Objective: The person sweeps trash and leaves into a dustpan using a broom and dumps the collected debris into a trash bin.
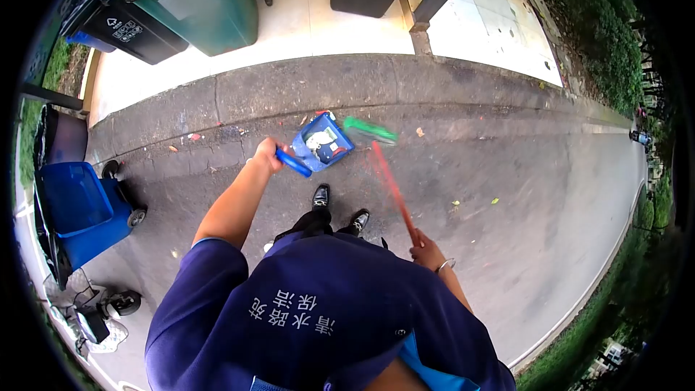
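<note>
A blue handle (293, 163) is held in the left grip (268, 155); the dustpan (331, 161), with litter (318, 143) inside, is seen just to its right. A red stick (395, 195) is clasped by the right grip (427, 252), the green broom head (371, 130) being held well forward, beside the dustpan.

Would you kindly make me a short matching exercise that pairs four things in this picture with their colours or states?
1. Broom head
2. Dustpan
3. Shoes
4. Broom handle

A. Black
B. Red, held in the right hand
C. Green
D. Blue, with litter inside

Pairs: 1-C; 2-D; 3-A; 4-B
</note>
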Demonstrator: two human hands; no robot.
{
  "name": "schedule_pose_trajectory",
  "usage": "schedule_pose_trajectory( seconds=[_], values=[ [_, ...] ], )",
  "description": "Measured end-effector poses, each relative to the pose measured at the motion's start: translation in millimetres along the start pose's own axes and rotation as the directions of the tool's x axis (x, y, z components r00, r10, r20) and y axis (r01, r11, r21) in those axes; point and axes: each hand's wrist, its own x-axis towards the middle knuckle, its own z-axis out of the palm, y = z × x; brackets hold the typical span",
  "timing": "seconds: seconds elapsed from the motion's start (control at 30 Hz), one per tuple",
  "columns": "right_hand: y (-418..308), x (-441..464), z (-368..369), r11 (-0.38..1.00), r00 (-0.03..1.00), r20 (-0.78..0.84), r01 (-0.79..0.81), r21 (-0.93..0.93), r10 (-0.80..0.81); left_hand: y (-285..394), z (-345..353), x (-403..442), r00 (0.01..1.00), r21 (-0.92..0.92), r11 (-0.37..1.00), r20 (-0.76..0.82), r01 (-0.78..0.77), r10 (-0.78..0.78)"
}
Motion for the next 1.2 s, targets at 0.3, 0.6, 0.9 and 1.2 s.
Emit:
schedule_pose_trajectory(
  seconds=[0.3,0.6,0.9,1.2],
  values=[
    [-10.4,133.8,2.2,0.996,0.998,-0.068,0.006,0.091,0.0,34.3,-59.4,-57.5,0.994,-0.054,0.998,-0.103,0.02,-0.026],
    [-27.3,99.7,78.9,0.824,0.933,0.212,0.358,-0.439,-0.292,78.0,-49.5,-32.1,0.983,0.039,0.997,-0.172,-0.061,0.067],
    [-35.6,-3.3,4.3,0.956,0.981,0.09,0.19,-0.225,-0.174,46.6,-94.2,-42.9,0.994,-0.125,0.989,-0.056,0.085,-0.093],
    [-10.5,64.9,-60.6,0.89,0.997,0.071,-0.064,0.451,0.036,9.2,-75.9,-153.9,0.978,-0.394,0.904,0.184,0.167,-0.1]
  ],
)
